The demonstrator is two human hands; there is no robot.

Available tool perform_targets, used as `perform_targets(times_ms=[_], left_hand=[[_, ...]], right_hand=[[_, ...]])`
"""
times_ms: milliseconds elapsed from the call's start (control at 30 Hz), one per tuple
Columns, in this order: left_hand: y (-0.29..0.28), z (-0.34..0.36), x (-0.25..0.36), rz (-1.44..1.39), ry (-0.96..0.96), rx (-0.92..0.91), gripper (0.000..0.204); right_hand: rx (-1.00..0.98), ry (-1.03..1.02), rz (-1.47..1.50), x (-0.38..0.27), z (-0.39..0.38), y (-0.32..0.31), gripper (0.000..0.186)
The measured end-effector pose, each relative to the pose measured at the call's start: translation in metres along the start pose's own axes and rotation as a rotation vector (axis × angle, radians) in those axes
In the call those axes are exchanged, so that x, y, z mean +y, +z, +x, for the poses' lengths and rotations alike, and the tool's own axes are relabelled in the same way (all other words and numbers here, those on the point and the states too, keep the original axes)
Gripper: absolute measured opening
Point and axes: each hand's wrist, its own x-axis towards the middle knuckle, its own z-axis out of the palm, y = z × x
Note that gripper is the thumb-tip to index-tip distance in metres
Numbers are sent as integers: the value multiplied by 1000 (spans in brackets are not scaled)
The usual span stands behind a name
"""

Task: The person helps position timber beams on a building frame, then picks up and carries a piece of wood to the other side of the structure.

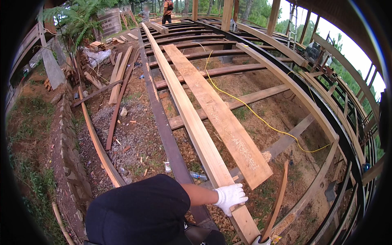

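My left hand, in a white glove, grips a long pale timber near its lower end, fingers wrapped over it. Just below that hand is a shorter pale wood piece lying along the same line. My right hand, also gloved, barely shows at the bottom edge, at the foot of a thin upright curved strip; its fingers are mostly hidden. A wide plank with shavings lies beside the long timber, to its right.
Curved joists span open ground, crossed by a yellow cord. A dark beam runs left of the timber. Left are loose boards and a stone edging. Two people stand far back. A ladder stands right.
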Motion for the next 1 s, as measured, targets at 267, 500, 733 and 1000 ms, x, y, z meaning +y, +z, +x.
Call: perform_targets(times_ms=[267, 500, 733, 1000], left_hand=[[3, 0, -1, 7, 7, 22, 94], [-1, -2, -1, 16, -3, 23, 94], [-7, 2, 3, -18, -31, -121, 108], [-19, 1, 4, 67, -21, -82, 100]], right_hand=[[-20, -10, -15, 12, 0, 11, 50], [29, -43, -16, 11, 0, 13, 48], [18, -24, -11, 11, -4, 9, 47], [-86, 108, -60, 15, 6, 29, 39]])
